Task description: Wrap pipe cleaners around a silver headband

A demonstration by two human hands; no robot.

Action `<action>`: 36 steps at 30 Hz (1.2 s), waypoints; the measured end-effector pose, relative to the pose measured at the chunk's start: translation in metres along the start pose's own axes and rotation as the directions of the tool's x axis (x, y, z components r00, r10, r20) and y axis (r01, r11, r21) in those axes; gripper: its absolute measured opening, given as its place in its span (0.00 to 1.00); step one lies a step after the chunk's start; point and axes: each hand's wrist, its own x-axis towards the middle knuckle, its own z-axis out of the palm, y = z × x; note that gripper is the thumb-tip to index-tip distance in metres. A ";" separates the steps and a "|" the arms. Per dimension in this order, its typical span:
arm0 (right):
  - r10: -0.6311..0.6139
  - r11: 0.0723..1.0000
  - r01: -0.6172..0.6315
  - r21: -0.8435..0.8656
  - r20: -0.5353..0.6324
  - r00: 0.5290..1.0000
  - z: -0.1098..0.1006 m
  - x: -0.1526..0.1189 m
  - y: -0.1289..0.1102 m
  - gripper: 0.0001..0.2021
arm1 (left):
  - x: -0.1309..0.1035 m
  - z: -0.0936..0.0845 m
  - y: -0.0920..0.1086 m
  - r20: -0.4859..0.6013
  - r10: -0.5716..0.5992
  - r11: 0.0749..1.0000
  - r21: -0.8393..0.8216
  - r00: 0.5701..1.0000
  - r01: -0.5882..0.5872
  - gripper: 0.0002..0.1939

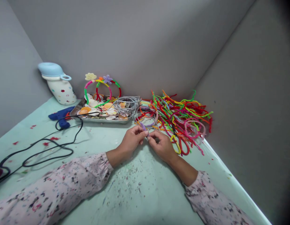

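My left hand [134,139] pinches a thin hoop near the middle of the table. A lilac fuzzy pipe cleaner [143,126] is wound round part of it, close to my left fingertips. My right hand [160,143] meets the left one, thumb and fingers pressed together at the lilac end. Between the fingertips the exact hold is partly hidden. The far side of the hoop reaches toward a pile of loose pipe cleaners [175,115] in red, green, orange and pink. Scissors with yellow and red handles [183,146] lie just beyond my right wrist.
A metal tray [105,120] holds shells, grey wire hoops [128,104] and headbands [98,82] with flowers. Left of it lie a blue glue gun [62,115] with a looping black cord [72,142] and a white bottle [62,90]. Grey walls close off the back and right.
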 end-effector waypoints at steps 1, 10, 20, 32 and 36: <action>0.004 1.000 -0.004 0.009 0.004 1.000 0.000 0.000 0.000 0.06 | 0.000 0.000 0.000 0.001 0.004 1.000 0.003 1.000 -0.004 0.11; 0.026 1.000 -0.026 0.005 -0.016 1.000 0.002 0.000 0.003 0.06 | -0.001 0.000 -0.002 0.014 0.021 0.999 0.033 1.000 -0.021 0.10; -0.026 0.999 0.025 -0.039 -0.039 0.999 0.002 0.001 0.000 0.07 | 0.001 0.000 -0.002 0.012 0.040 0.999 -0.007 0.999 -0.040 0.09; -0.096 0.995 0.095 -0.014 -0.153 0.983 0.003 0.000 0.007 0.06 | 0.000 -0.001 0.000 0.026 -0.012 0.996 -0.083 1.000 0.014 0.15; -0.084 0.996 0.080 -0.038 -0.132 0.988 0.004 0.000 0.007 0.06 | -0.002 0.001 0.002 0.022 -0.009 0.999 -0.048 1.000 0.010 0.11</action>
